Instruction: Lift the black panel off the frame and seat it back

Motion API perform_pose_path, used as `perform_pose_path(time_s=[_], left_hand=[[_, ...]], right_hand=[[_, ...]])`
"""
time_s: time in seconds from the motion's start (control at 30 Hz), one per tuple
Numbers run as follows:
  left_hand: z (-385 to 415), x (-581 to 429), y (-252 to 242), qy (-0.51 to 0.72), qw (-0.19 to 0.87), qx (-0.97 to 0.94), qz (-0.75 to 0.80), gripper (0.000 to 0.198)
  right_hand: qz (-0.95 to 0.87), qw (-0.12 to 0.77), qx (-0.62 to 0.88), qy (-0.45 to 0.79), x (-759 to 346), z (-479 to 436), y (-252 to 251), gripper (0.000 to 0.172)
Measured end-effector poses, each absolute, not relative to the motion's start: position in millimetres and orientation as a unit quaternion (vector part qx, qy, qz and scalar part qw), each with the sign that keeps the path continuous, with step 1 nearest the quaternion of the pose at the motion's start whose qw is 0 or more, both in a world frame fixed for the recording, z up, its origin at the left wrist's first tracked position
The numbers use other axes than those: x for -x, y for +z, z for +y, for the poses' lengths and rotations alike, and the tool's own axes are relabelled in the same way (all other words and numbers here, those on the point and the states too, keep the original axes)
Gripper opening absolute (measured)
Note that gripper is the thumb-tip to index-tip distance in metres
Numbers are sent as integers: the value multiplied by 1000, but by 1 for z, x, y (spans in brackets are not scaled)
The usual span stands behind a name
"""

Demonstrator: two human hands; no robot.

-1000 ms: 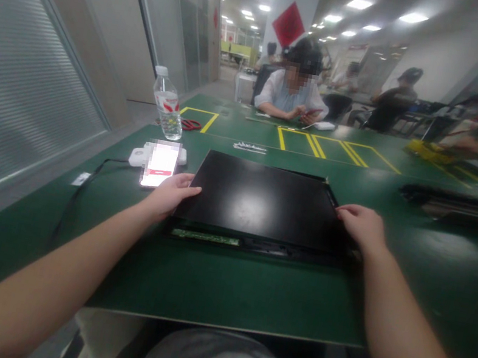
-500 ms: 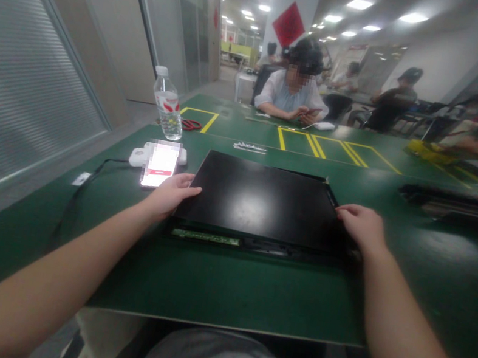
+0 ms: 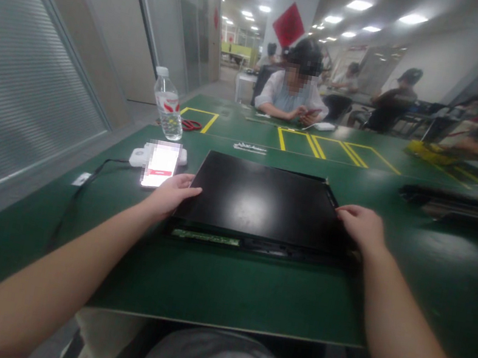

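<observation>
Green table [image 3: 222, 296], person seated at its near edge, both forearms reaching forward over it. Black panel [image 3: 258, 198] lies between the two hands, broad glossy face up, a pale glare at its middle. A dark frame [image 3: 275, 248] sits beneath it, peeping out along the near side and at the far right corner; panel covers most of it, a little askew. A green circuit strip [image 3: 205, 237] shows at the near left of that frame. Left hand [image 3: 176, 191] at the panel's left edge: thumb laid over the top face, other fingers bent at the side and partly hidden, so the edge sits pinched between them. Right hand [image 3: 361, 225] on the opposite edge, fingers drawn together and tips bearing on the rim, somewhat toward the far corner; whether the frame is caught in that pinch too, cannot tell. Bulk of the panel thus lies inward of both grips, its near edge on the wearer's side of the fingertips. Just beyond the left wrist, a lit phone [image 3: 161, 160] leans on a white power strip [image 3: 137, 157], black cable [image 3: 79, 194] trailing toward the wearer. Farther off: water bottle [image 3: 168, 106], red-handled scissors [image 3: 191, 125] beside it. Across the table, a co-worker [image 3: 291, 97] holds a phone-like device.
</observation>
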State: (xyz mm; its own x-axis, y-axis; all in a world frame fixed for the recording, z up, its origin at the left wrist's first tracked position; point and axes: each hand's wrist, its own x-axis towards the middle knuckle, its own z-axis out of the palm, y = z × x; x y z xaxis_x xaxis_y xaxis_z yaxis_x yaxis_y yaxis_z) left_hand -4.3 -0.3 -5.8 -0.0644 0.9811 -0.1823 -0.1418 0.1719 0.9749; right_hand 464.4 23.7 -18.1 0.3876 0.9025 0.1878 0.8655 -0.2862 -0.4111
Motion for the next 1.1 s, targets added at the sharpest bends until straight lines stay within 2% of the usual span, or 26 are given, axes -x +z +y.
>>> perform_pose_path(time_s=[0.67, 0.93, 1.1], left_hand=[[-1, 5, -8, 501, 550, -415, 524, 39], [0, 5, -6, 497, 548, -413, 532, 45], [-1, 3, -5, 495, 543, -413, 539, 40]], right_hand=[[-556, 240, 795, 40, -465, 24, -19, 29], [-554, 240, 796, 40, -466, 24, -21, 28], [-556, 243, 794, 41, -468, 26, -23, 28]])
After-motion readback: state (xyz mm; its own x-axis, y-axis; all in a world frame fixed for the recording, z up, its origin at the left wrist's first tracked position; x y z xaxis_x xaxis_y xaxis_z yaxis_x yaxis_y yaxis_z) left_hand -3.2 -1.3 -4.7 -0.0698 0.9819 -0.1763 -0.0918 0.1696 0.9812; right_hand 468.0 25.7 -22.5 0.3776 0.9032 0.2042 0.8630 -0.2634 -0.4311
